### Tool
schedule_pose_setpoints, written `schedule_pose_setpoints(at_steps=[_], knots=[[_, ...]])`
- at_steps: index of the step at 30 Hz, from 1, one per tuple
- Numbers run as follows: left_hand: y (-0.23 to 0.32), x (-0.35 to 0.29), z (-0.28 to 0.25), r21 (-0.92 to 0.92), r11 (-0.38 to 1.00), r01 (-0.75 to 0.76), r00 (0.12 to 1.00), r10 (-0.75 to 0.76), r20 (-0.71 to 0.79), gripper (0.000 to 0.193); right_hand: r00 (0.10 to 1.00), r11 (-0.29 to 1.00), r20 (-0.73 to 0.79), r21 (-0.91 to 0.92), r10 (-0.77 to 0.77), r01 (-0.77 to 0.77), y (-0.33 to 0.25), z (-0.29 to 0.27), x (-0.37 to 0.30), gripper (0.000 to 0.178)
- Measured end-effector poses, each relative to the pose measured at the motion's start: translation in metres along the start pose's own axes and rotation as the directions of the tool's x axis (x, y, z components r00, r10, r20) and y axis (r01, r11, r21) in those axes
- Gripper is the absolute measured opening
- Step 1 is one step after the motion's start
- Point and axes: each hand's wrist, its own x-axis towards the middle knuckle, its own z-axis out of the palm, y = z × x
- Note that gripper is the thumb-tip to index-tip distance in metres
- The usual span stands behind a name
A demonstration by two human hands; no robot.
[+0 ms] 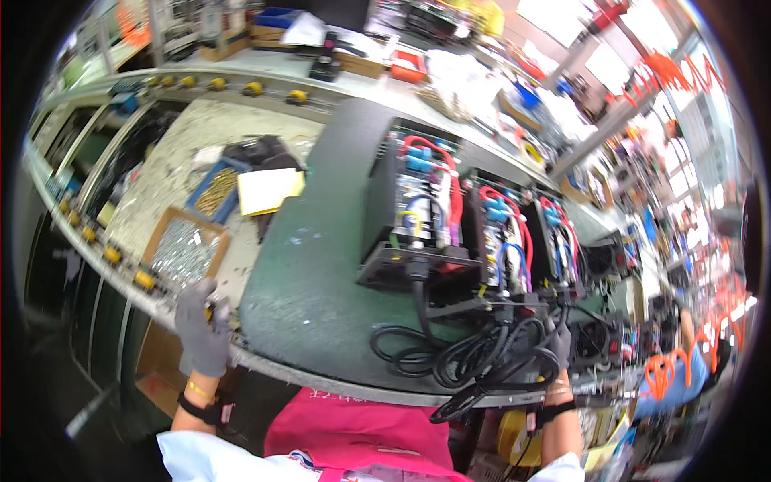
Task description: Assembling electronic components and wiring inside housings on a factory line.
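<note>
My left hand (202,331), in a grey glove, is at the near rail of the line, left of the green board (321,321). Its thumb and fingers stand apart, with a bit of yellow and black showing between them, and I see nothing held. My right hand (560,344), also gloved, is by the black power cables (486,353) at the board's near right. Its fingers are partly hidden, so a grip cannot be made out. Three open black electrical units stand in a row: the left unit (418,193), the middle unit (504,233) and the right unit (560,237), with red, blue and yellow wires.
Left of the board lie a cardboard tray of silvery screws (185,251), a blue bin of brass-coloured screws (215,193) and a yellow paper pad (269,191). Yellow rollers (253,88) line the rails. More black units (598,337) stand at right. A person in blue (679,386) works farther right.
</note>
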Motion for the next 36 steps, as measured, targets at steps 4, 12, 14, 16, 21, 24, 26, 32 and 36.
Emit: schedule_pose_setpoints(at_steps=[4,12,14,16,21,24,26,32,36], knots=[[-0.003,0.003,0.002,-0.092,0.995,0.047,0.998,-0.044,0.037,0.043,0.993,0.826,-0.115,-0.557,0.019,-0.081,-0.030,0.018,-0.008,0.040],[-0.004,0.084,0.015,-0.263,0.935,0.239,0.769,-0.017,0.639,0.046,0.999,0.463,0.037,-0.886,-0.012,0.038,-0.084,0.045,0.007,0.027],[0.002,0.110,0.036,-0.237,0.877,0.417,0.679,-0.127,0.723,0.049,0.989,0.769,-0.006,-0.628,0.149,-0.120,-0.078,0.050,0.022,0.027],[0.016,0.124,0.061,-0.355,0.712,0.606,0.596,-0.111,0.795,0.044,0.999,0.609,0.011,-0.793,-0.032,0.028,-0.065,0.053,0.031,0.028],[0.037,0.128,0.070,-0.233,0.418,0.878,0.388,-0.336,0.858,0.035,0.947,0.736,-0.268,-0.602,0.178,-0.309,-0.022,0.051,0.061,0.030],[0.030,0.130,0.067,-0.214,0.430,0.877,0.390,-0.376,0.841,0.032,0.951,0.668,-0.251,-0.677,0.183,-0.308,0.015,0.044,0.073,0.026],[0.017,0.130,0.068,-0.213,0.391,0.895,0.340,-0.293,0.893,0.032,0.922,0.784,-0.248,-0.489,0.296,-0.383,0.040,0.043,0.082,0.032],[-0.001,0.153,0.058,-0.224,0.818,0.529,0.585,-0.161,0.795,0.051,0.955,0.697,0.024,-0.689,0.296,-0.199,0.083,0.043,0.075,0.039],[0.028,0.165,-0.001,0.100,0.959,-0.266,0.934,0.231,0.271,0.051,0.978,0.851,0.102,-0.514,0.184,-0.106,0.058,0.042,0.057,0.029]])
